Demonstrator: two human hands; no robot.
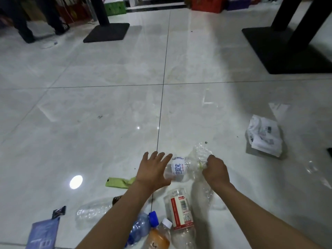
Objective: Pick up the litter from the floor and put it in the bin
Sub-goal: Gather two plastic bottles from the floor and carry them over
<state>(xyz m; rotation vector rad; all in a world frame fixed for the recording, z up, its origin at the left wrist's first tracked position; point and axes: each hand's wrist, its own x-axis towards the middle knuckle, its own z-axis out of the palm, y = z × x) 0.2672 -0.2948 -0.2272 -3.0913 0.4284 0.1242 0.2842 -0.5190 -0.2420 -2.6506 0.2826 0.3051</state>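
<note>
Your left hand (154,169) reaches forward, palm down, fingers straight and spread, holding nothing; its fingertips lie over the near end of a clear bottle with a white-and-blue label (177,168) that lies on its side on the tiled floor (89,105). Your right hand (214,170), just right of that labelled bottle, has its fingers curled around the neck of a crumpled clear plastic bottle (201,153), whose crushed body rises beyond the knuckles. Both forearms extend from the lower edge of the view and converge toward the labelled bottle. Left of the labelled bottle, partly under your left wrist, lies a green wrapper (117,182). Nearer to you than the labelled bottle lie a clear bottle with a red-and-white label (180,211), a blue-capped bottle (143,225), a white-capped bottle of orange liquid (159,236) and a flattened clear bottle (93,211). Well to the right of the labelled bottle lies a crumpled white printed bag (264,137). No bin is visible.
</note>
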